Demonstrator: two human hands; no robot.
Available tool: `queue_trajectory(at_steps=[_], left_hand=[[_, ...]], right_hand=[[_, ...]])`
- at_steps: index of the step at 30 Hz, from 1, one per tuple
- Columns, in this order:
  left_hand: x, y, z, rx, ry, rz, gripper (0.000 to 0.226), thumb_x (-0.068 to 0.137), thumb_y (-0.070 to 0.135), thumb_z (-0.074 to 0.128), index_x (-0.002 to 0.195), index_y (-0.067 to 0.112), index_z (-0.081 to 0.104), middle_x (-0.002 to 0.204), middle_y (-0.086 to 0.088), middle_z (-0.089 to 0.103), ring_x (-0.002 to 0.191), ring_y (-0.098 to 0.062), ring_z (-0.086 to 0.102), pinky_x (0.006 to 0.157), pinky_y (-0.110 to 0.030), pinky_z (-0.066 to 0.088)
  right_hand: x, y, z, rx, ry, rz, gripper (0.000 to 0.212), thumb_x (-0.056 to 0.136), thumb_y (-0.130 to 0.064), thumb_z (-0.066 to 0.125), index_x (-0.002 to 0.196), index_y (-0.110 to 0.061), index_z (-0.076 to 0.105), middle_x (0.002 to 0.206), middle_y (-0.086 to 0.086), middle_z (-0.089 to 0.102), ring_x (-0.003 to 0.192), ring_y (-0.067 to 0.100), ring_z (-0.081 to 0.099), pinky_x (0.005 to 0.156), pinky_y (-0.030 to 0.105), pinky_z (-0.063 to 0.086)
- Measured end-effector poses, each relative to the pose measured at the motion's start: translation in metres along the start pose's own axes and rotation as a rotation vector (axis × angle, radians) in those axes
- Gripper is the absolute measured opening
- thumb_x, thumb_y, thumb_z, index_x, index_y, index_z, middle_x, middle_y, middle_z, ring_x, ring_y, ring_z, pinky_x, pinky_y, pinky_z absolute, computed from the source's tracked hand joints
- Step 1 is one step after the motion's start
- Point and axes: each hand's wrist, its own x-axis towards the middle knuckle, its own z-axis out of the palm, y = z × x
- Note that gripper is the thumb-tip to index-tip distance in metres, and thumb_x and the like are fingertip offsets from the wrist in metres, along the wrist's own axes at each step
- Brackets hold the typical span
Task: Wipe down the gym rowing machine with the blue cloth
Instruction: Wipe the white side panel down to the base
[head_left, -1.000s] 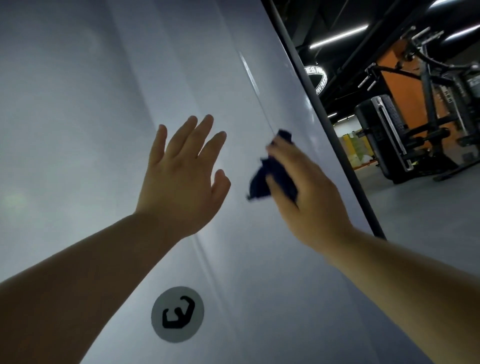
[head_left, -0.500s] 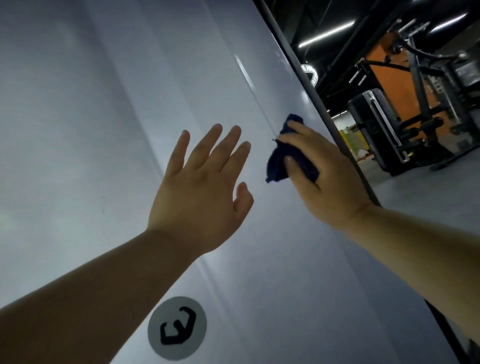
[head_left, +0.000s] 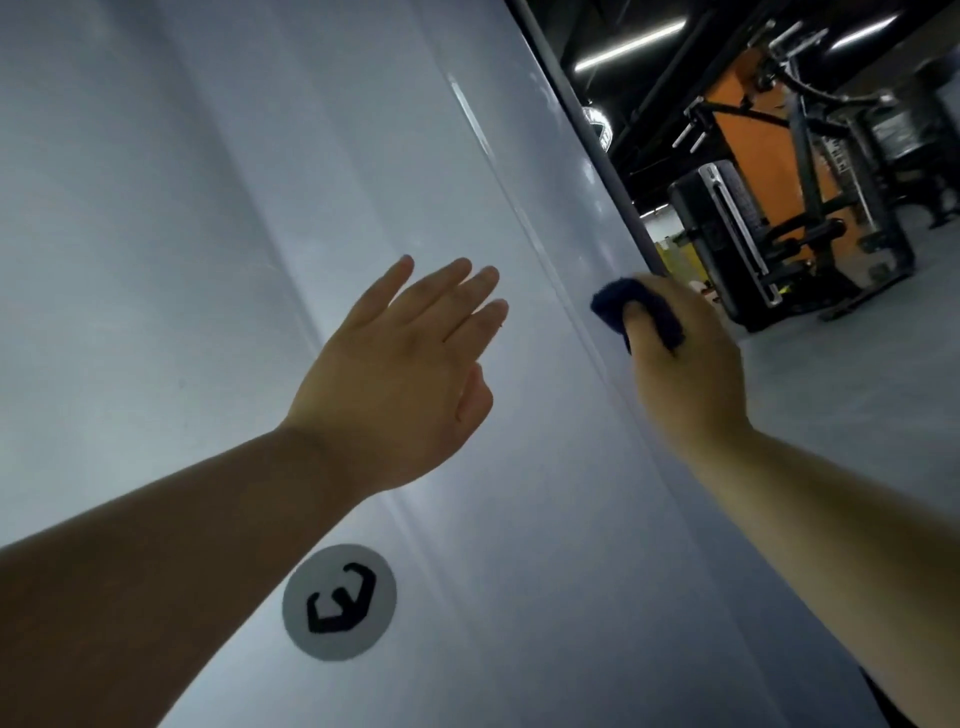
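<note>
While the right hand (head_left: 688, 379) grips the blue cloth (head_left: 638, 310) in a soft, dark, bunched-up lump, the cloth sits against a big pale grey panel (head_left: 208, 208), just beside its dark edge strip (head_left: 586, 130). The left hand (head_left: 400, 374) holds nothing, its fingers straight, left of the cloth and apart from it. The panel looks smooth and shiny, with a long thin crease (head_left: 501, 176). A round grey sticker (head_left: 340, 601) with a black mark sits below the left hand.

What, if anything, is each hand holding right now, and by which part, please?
The right hand grips the bunched blue cloth, with the thumb across its middle. The left hand holds nothing.
</note>
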Motion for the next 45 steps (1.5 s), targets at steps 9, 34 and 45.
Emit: queue_trajectory(at_steps=[9,34,45], left_hand=[[-0.01,0.035,0.008,-0.076,-0.048,0.164,0.052,0.091,0.026,0.035,0.133,0.01,0.061,0.144,-0.01,0.052,0.135,-0.026,0.047,0.114,-0.051,0.033],[0.084,0.068,0.019,-0.049,0.02,0.236,0.032,0.073,0.015,0.074,0.105,0.02,0.072,0.109,-0.014,0.064,0.091,-0.035,0.06,0.077,-0.042,0.048],[0.06,0.043,0.01,-0.011,-0.054,0.262,0.036,0.086,0.041,0.058,0.115,0.022,0.066,0.113,-0.008,0.065,0.105,-0.036,0.059,0.088,-0.045,0.047]], right_hand=[[0.01,-0.027,0.005,0.014,-0.105,0.001,0.037,0.099,-0.024,0.048,0.136,-0.023,0.054,0.143,0.0,0.05,0.134,0.017,0.044,0.111,0.035,0.039],[-0.045,0.022,-0.045,0.43,-0.215,0.125,0.038,0.109,-0.024,0.031,0.142,-0.037,0.042,0.136,-0.038,0.039,0.126,-0.025,0.032,0.101,-0.001,0.024],[-0.062,0.033,-0.039,0.138,-0.352,0.051,0.054,0.096,-0.044,0.027,0.149,-0.045,0.024,0.161,-0.022,0.01,0.149,-0.001,0.006,0.122,0.046,0.018]])
